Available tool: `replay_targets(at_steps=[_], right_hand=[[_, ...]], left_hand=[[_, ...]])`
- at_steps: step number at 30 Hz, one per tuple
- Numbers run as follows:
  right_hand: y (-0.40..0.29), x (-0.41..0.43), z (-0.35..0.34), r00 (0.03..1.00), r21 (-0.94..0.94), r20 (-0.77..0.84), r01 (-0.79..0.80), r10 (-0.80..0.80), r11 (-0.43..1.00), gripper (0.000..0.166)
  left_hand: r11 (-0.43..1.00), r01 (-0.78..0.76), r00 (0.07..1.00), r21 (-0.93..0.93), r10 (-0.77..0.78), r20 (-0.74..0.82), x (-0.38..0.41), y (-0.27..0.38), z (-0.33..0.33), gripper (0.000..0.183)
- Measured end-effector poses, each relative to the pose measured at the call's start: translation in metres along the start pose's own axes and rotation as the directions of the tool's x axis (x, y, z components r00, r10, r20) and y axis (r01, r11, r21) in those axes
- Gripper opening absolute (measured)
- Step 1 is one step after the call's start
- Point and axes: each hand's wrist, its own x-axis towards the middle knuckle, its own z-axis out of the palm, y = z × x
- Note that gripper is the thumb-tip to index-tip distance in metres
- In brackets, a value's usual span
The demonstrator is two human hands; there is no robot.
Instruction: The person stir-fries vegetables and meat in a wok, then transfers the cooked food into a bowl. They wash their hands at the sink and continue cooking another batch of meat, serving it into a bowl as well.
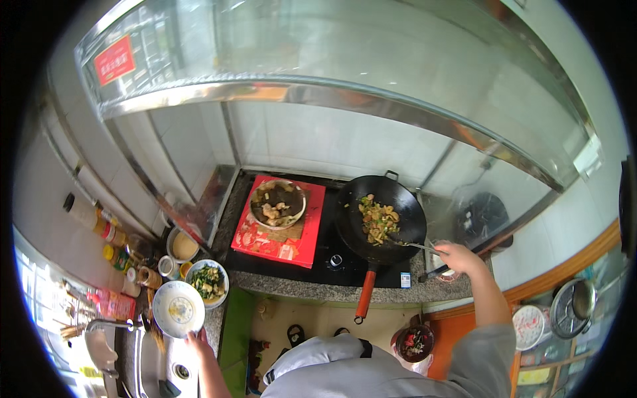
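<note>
My right hand (455, 256) is closed on the handle of a metal cooking utensil (423, 247), whose head reaches into the food at the right of a black wok (410, 219). Chopped stir-fried food (379, 220) lies in the wok, which has a red handle (366, 294) pointing towards me. My left hand (198, 343) grips the near rim of a white patterned dish (166, 311), with no food visible in it. Just beyond that dish, a plate of leafy greens and egg-like pieces (208, 283) stands on the counter.
Left of the wok, a bowl of meat pieces in dark liquid (277, 204) rests on a red box (303, 248). Condiment bottles and jars (117, 258) line the left wall. The sink (174, 355) is at lower left. A metal-framed glass hood (318, 94) spans overhead. A waste bin (415, 343) stands on the floor.
</note>
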Motion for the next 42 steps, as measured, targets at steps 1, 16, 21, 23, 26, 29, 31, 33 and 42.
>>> replay_targets(at_steps=[1, 16, 21, 23, 26, 29, 31, 33, 42], right_hand=[[-0.017, 0.002, -0.013, 0.991, -0.101, 0.113, -0.058, 0.070, 0.993, 0.033], [-0.022, 0.063, 0.106, 0.991, -0.042, -0.110, -0.078, 0.073, 0.996, 0.039], [-0.032, 0.104, 0.126, 0.963, 0.005, -0.257, -0.081, 0.079, 0.997, 0.039], [-0.033, 0.106, 0.123, 0.963, 0.003, -0.263, -0.058, 0.057, 0.998, 0.039], [-0.027, 0.100, 0.127, 0.949, -0.018, -0.315, -0.019, 0.013, 1.000, 0.039], [-0.009, 0.087, 0.134, 0.928, 0.001, -0.372, 0.007, -0.006, 1.000, 0.038], [-0.001, 0.079, 0.133, 0.909, 0.011, -0.415, 0.036, -0.029, 0.999, 0.038], [0.004, 0.065, 0.127, 0.876, 0.007, -0.478, 0.069, -0.057, 0.998, 0.038], [-0.029, -0.014, 0.061, 0.809, -0.158, -0.528, 0.206, -0.259, 0.966, 0.042]], left_hand=[[1.000, 0.001, 1.000, -0.009, -0.001, -0.009, -0.018, 0.000, 0.008, 0.045], [0.916, 0.350, 0.693, 0.197, -0.395, 0.603, -0.236, -0.025, 0.172, 0.024], [0.868, 0.324, 0.539, 0.376, -0.495, 0.681, -0.248, -0.043, 0.209, 0.026], [0.872, 0.268, 0.532, 0.409, -0.488, 0.692, -0.256, -0.048, 0.226, 0.026], [0.866, 0.242, 0.468, 0.437, -0.499, 0.730, -0.250, -0.064, 0.249, 0.028], [0.887, 0.111, 0.433, 0.447, -0.449, 0.782, -0.260, -0.073, 0.279, 0.031], [0.883, 0.064, 0.417, 0.466, -0.448, 0.791, -0.265, -0.076, 0.296, 0.037], [0.876, 0.032, 0.397, 0.481, -0.453, 0.799, -0.255, -0.101, 0.314, 0.040], [0.802, 0.256, 0.297, 0.540, -0.597, 0.745, -0.288, -0.169, 0.369, 0.040]])
